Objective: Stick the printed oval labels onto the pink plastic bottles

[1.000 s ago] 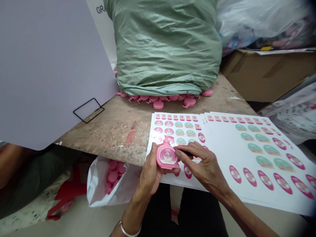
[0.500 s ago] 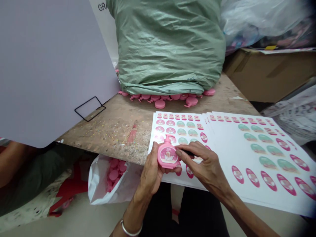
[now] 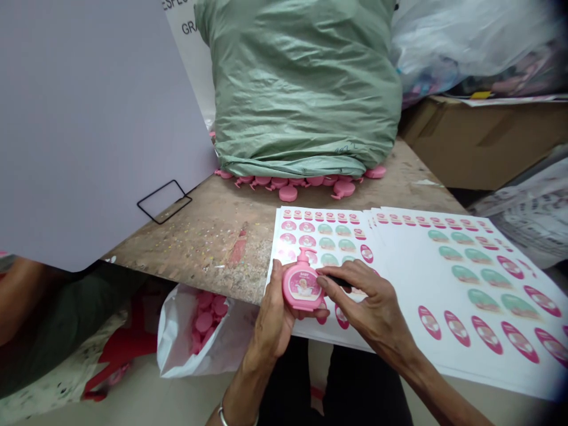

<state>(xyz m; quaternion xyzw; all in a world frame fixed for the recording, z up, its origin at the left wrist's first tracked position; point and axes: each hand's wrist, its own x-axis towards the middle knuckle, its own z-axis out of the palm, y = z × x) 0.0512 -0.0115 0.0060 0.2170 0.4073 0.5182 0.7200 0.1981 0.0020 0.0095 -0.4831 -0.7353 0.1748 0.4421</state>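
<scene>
A small pink toy pump bottle [image 3: 290,296] is gripped upright by my left hand [image 3: 271,316], fingers behind and thumb along its left side. On its front lies a label sticker [image 3: 304,286] reading "BABY". My right hand [image 3: 373,302] touches the label's right edge with thumb and fingertips. A slim black tool [image 3: 341,280] is held in that same hand; its kind cannot be made out. Beneath both hands lies a sticker sheet [image 3: 310,220] with pink and green labels, partly hidden by them.
More sticker sheets [image 3: 399,278] lie to the right. A large green bag [image 3: 306,89] stands behind, with several pink bottles [image 3: 288,193] at its base. A white bag [image 3: 171,349] of pink pieces hangs below the table edge. Another person's arm [image 3: 26,296] shows at left.
The whole view has shifted slightly, so things appear a little lower. Both hands keep their hold, and the right fingertips stay at the label's right edge.
</scene>
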